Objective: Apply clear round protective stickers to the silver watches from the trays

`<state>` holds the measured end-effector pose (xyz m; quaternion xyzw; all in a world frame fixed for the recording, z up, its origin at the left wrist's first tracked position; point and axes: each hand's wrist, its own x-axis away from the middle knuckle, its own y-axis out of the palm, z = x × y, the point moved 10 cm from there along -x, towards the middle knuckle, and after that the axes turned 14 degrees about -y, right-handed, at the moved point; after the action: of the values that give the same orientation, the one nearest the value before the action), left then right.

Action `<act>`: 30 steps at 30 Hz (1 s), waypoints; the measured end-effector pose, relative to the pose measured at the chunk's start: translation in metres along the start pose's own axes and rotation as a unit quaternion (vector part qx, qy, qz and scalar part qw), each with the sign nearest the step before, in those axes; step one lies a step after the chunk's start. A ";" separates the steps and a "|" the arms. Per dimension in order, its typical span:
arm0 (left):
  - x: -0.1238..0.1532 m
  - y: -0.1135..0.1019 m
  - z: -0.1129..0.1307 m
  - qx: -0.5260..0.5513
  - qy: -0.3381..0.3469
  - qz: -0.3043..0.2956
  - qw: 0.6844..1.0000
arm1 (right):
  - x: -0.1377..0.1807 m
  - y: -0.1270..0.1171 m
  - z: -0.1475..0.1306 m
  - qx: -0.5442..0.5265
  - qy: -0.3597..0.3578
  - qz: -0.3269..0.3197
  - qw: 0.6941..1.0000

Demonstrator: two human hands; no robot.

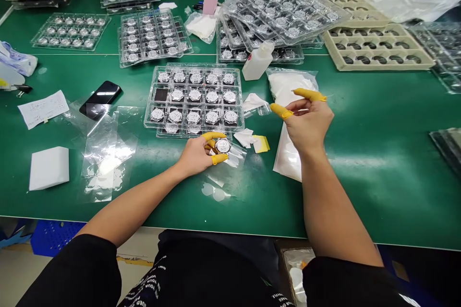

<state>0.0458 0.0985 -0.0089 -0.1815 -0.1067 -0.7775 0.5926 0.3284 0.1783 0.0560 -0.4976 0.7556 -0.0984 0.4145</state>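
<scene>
Over the bench (pixel 360 201), my left hand (pixel 196 156) pinches the round metal piece (pixel 223 146) (no long axis, from my remote seat); it lies left of my right hand (pixel 310 124), fingers wide, seemingly empty. The clear tray (pixel 149 105) sits just beyond.

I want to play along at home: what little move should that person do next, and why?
Maybe lower the watch into the bare pocket of the clear tray. The left hand pinches it just below the tray, and that pocket, at the left end of the middle row, has no watch. I can't tell whether the watch needs something else first.
</scene>
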 end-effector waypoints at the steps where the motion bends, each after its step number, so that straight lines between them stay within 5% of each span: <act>1: 0.000 0.000 0.000 -0.001 0.000 -0.001 1.000 | 0.000 -0.001 0.000 0.013 -0.002 -0.005 1.000; 8: 0.000 0.001 -0.001 0.008 0.004 -0.005 1.000 | 0.002 0.009 -0.009 0.008 -0.019 -0.102 0.995; 14: 0.001 0.001 -0.001 0.000 0.002 -0.003 1.000 | 0.002 0.011 -0.012 0.048 -0.032 -0.106 0.993; 17: 0.000 0.001 -0.002 0.000 -0.001 -0.005 1.000 | 0.006 0.008 -0.023 -0.015 -0.055 -0.095 0.994; 20: -0.002 0.001 -0.003 0.001 0.000 -0.005 1.000 | 0.027 0.035 -0.046 -0.078 -0.127 -0.234 0.961; 23: -0.002 0.001 -0.003 -0.002 0.005 -0.003 1.000 | 0.048 0.053 -0.060 -0.014 -0.225 -0.318 0.921; 26: -0.002 0.000 -0.002 -0.002 0.007 0.001 1.000 | 0.052 0.050 -0.069 -0.002 -0.263 -0.306 0.915; 30: -0.003 -0.002 -0.001 0.006 0.005 0.016 1.000 | 0.054 0.038 -0.108 -0.119 -0.287 -0.257 0.915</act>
<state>0.0441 0.1008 -0.0111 -0.1757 -0.1055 -0.7681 0.6067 0.2160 0.1235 0.0744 -0.7270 0.4568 0.0360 0.5113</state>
